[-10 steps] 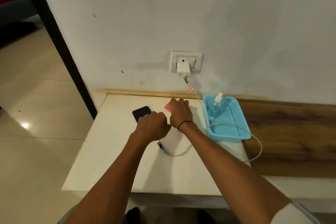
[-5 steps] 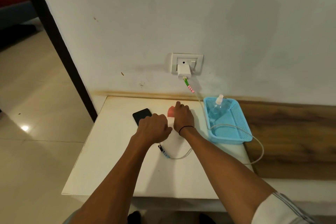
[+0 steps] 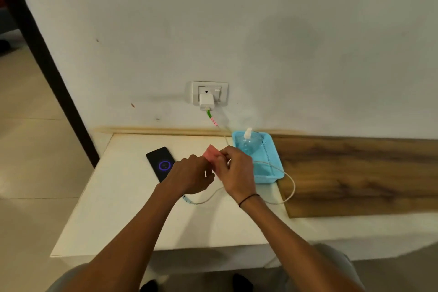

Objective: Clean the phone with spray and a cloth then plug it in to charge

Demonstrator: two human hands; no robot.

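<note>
Progress: late, by the look of it. Phone (image 3: 160, 163) flat on tabletop (image 3: 123, 208), screen lit with a purple ring, read as charging; plug end hidden under left hand (image 3: 189, 174), so connection judged, not seen. Cable (image 3: 288, 187) running from charger (image 3: 206, 101) in wall socket (image 3: 209, 92), looping past basket (image 3: 276, 174) toward the hands. Spray (image 3: 246, 143) lying in basket, beyond right-hand fingers (image 3: 228, 150). Left to do, probably: put away cloth (image 3: 211, 152).

Fingers: right hand (image 3: 237, 170) curled, pinching cloth, raised off tabletop. Left-hand fingers curled toward cloth's near edge; contact or grip cannot be told. Phone just left of left-hand knuckles, partly covered by them.
</note>
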